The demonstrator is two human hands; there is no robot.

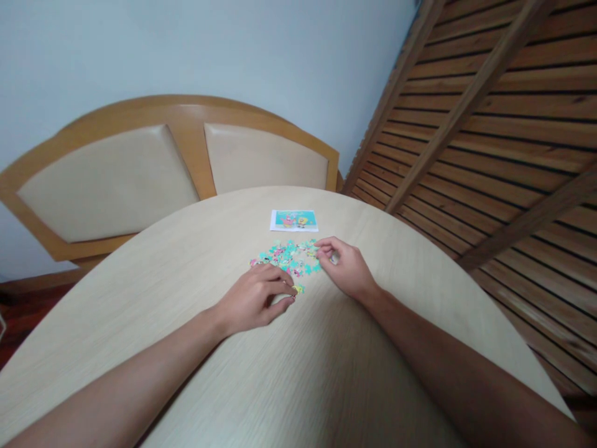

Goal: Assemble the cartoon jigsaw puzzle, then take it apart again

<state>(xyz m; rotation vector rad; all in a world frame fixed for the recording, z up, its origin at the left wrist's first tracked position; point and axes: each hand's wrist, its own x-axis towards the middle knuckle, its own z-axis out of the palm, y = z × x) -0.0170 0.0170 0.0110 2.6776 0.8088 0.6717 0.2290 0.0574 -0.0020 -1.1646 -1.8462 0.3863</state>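
A loose pile of small jigsaw puzzle pieces [284, 252], mostly turquoise with some pink, yellow and white, lies on the table. My left hand [261, 294] rests at the near left side of the pile. Its thumb and forefinger close on the edge of a yellow-green puzzle piece [300, 289], apart from the rest. At the right edge of the pile is my right hand [346, 266], its forefinger stretched out and its other fingers loosely curved. No piece shows clearly in it; its fingertips cover some of the pieces.
Beyond the pile lies a small picture sheet [296, 220] with a pink and a yellow cartoon figure on turquoise. The pale round wooden table [196, 249] has a curved far edge. Behind it stands a bench back [186, 112] with cream panels, and slatted wood [443, 124] rises at the right.
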